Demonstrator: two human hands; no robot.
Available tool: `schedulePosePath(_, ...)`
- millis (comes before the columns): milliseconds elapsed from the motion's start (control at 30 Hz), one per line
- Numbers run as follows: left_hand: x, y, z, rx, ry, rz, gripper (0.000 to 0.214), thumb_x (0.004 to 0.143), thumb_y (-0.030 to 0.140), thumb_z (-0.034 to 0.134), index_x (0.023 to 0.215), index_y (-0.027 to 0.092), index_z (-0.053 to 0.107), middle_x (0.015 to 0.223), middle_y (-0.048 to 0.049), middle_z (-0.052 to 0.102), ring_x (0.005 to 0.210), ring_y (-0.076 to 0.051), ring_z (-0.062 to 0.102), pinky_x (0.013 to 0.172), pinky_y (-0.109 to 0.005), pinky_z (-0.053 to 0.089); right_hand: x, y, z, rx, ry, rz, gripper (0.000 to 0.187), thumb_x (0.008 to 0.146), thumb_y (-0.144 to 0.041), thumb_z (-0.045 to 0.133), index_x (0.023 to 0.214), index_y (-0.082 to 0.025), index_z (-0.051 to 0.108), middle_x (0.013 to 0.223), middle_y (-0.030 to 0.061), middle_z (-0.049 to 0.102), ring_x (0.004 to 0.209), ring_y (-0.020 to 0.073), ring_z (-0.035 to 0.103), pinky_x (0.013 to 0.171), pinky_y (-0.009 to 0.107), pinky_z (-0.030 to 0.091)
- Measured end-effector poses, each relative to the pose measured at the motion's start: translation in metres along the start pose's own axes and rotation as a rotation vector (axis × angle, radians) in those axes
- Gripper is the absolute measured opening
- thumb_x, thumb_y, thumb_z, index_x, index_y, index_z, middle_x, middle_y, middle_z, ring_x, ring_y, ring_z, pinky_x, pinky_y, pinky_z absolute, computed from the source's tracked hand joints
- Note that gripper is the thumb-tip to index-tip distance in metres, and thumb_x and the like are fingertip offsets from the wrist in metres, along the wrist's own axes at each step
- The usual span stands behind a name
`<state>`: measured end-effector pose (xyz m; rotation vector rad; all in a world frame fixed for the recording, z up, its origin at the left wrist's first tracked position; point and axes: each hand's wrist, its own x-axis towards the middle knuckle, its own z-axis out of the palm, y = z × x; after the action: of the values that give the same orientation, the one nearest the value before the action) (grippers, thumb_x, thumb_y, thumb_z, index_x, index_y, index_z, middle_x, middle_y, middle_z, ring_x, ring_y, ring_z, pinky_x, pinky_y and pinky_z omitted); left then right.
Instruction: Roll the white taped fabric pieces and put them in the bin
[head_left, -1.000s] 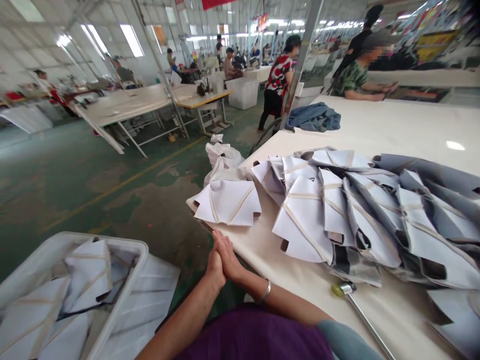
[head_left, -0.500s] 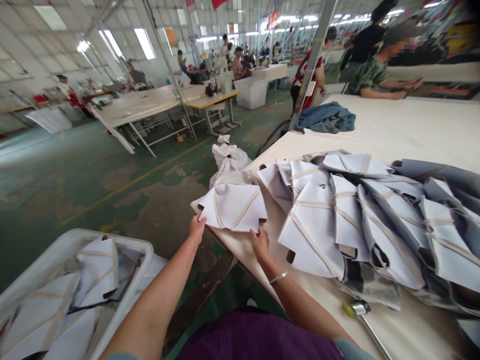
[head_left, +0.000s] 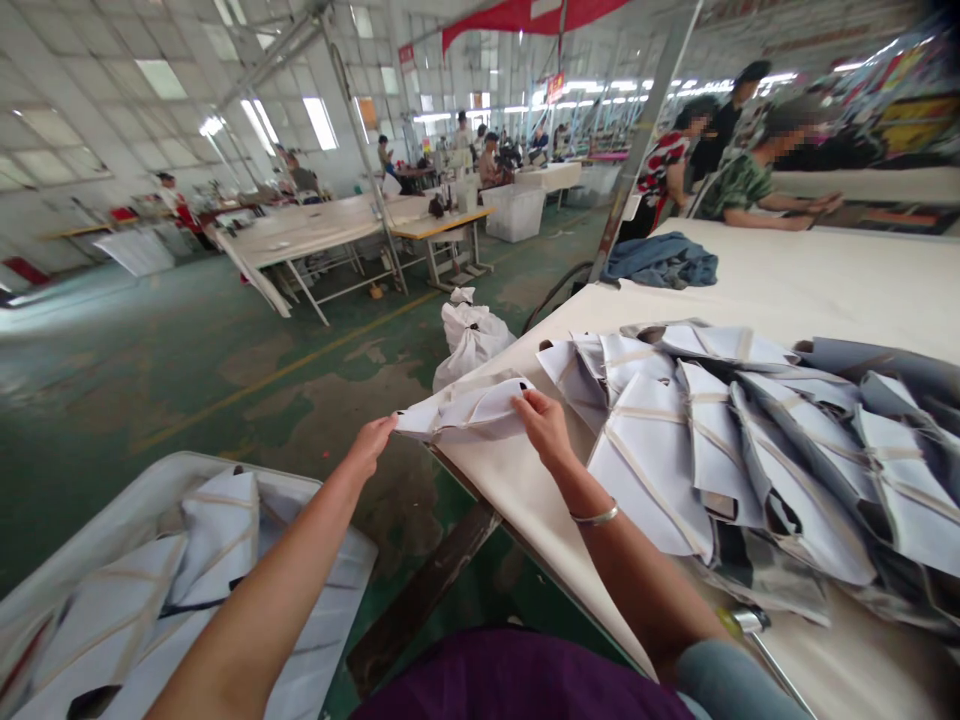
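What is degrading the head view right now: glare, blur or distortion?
Head view: wide-angle distortion bends the metal post; skylights glow brightly without flooding the frame; the top right corner smears; the left hand and right hand on the white fabric piece look sharp.

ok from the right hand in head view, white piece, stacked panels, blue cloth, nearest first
1. White piece: in the right hand, at the table corner
2. Stacked panels: just right, on the table
3. Blue cloth: far along the table
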<state>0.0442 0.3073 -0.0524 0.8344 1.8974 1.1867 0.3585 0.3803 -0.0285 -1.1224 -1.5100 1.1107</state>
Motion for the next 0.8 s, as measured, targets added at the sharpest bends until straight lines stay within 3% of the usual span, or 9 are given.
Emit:
schedulePosePath(67,-0.021,0.026,-0.034,-0.053,-0.085,0.120,0.062,0.060,0.070,0.067,0.085,0.012,0.069,0.079,-0.0058,0.067,0.074,-0.018,0.057,0.066,-0.026,0.041,0.002,-0.033,0.003,0.082,-0.045,0.029,0.042,0.081,-0.058,0.051,0.074,-0.016,0.057,0.061,-0.0024,0.048,0.058,0.0107,0.039,0.054,0.023,0.028)
schedulePosePath(133,-0.043,0.047,-0.071,-0.051,-0.121,0.213,0.063,0.058,0.069,0.070,0.085,0.012,0.068,0.079,-0.0054,0.067,0.073,-0.018,0.056,0.068,-0.027,0.040,-0.001,-0.058,0.012,0.109,-0.176,0.035,0.044,0.075,-0.060,0.059,0.077,-0.016,0.059,0.061,-0.0027,0.050,0.057,0.0100,0.039,0.053,0.023,0.028)
schedulePosePath(200,-0.066,0.061,-0.109,0.000,-0.058,0.258,0.061,0.057,0.065,0.072,0.086,0.011,0.068,0.075,-0.0037,0.065,0.067,-0.015,0.052,0.065,-0.026,0.037,-0.010,-0.073,0.029,0.110,-0.274,0.046,0.046,0.067,-0.058,0.069,0.080,-0.015,0.061,0.062,-0.0028,0.053,0.057,0.0095,0.041,0.053,0.023,0.028)
schedulePosePath(300,-0.100,0.063,-0.164,0.055,0.070,0.272,0.057,0.061,0.063,0.069,0.086,0.011,0.068,0.072,-0.0015,0.063,0.063,-0.014,0.048,0.060,-0.025,0.033,-0.031,-0.084,0.071,0.131,-0.289,0.122,0.048,0.060,-0.058,0.073,0.076,-0.014,0.062,0.059,-0.0024,0.054,0.054,0.0092,0.041,0.052,0.024,0.028)
schedulePosePath(433,-0.148,0.034,-0.234,0.075,0.154,0.217,0.053,0.062,0.061,0.066,0.083,0.012,0.067,0.071,-0.0019,0.063,0.064,-0.015,0.050,0.057,-0.024,0.032,-0.073,-0.086,0.143,0.170,-0.364,0.195,0.046,0.062,-0.058,0.071,0.071,-0.014,0.061,0.057,-0.0026,0.052,0.053,0.0090,0.041,0.052,0.024,0.028)
schedulePosePath(600,-0.200,-0.035,-0.308,0.027,0.212,0.087,0.053,0.060,0.061,0.067,0.080,0.012,0.065,0.070,-0.0016,0.062,0.065,-0.015,0.051,0.058,-0.024,0.034,-0.141,-0.068,0.227,0.180,-0.510,0.337,0.044,0.062,-0.056,0.071,0.071,-0.015,0.061,0.057,-0.0025,0.052,0.054,0.0096,0.041,0.053,0.024,0.030)
schedulePosePath(700,-0.223,-0.071,-0.337,-0.011,0.239,-0.024,0.052,0.060,0.060,0.066,0.082,0.013,0.064,0.067,-0.0001,0.060,0.061,-0.014,0.049,0.055,-0.024,0.033,-0.181,-0.051,0.262,0.157,-0.554,0.412,0.042,0.062,-0.056,0.070,0.071,-0.016,0.061,0.058,-0.0029,0.052,0.053,0.0097,0.040,0.053,0.025,0.030)
schedulePosePath(800,-0.240,-0.092,-0.354,-0.056,0.266,-0.086,0.049,0.060,0.059,0.067,0.079,0.014,0.063,0.063,0.0016,0.057,0.057,-0.013,0.047,0.052,-0.023,0.031,-0.210,-0.043,0.283,0.160,-0.569,0.466,0.040,0.062,-0.055,0.070,0.071,-0.017,0.061,0.058,-0.0039,0.050,0.053,0.0093,0.039,0.053,0.025,0.029)
